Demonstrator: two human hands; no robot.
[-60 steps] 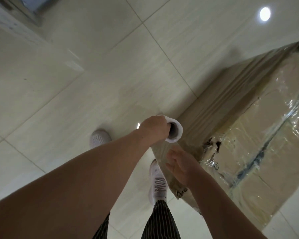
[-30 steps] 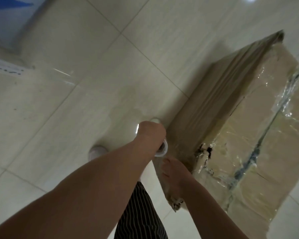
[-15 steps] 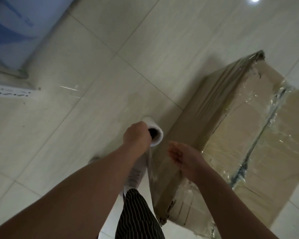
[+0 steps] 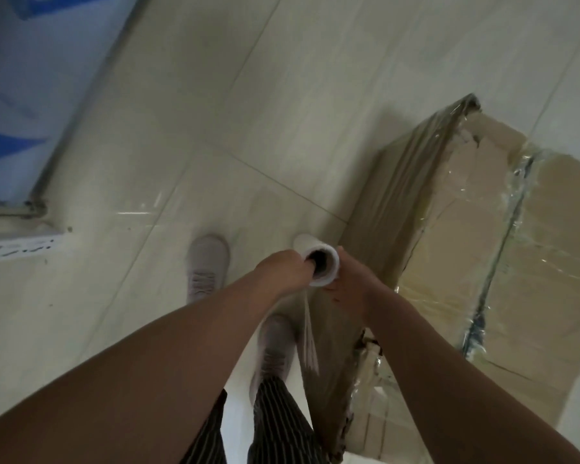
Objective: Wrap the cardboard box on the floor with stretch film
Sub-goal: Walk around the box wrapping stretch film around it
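1. Cardboard box lies flat on the tiled floor, just to the right of both hands and running on past them, away from the person. Its long side and top already carry glossy, wrinkled film.
2. Left hand grasps the stretch film roll at its near end, with fingers tucked into the dark hollow of the core.
3. Right hand lies against the roll's right flank, between roll and box. Its fingers are hidden behind the roll, so I cannot tell whether they wrap it or only press on it.
4. A taut sheet of film runs from under the roll, below the hands, back to the near corner of the box, where the cardboard looks torn.
5. One pale shoe stands to the left of the left hand; the other shoe is under the forearms, with striped trousers above it.
6. A blue panel stands far to the left of the hands.
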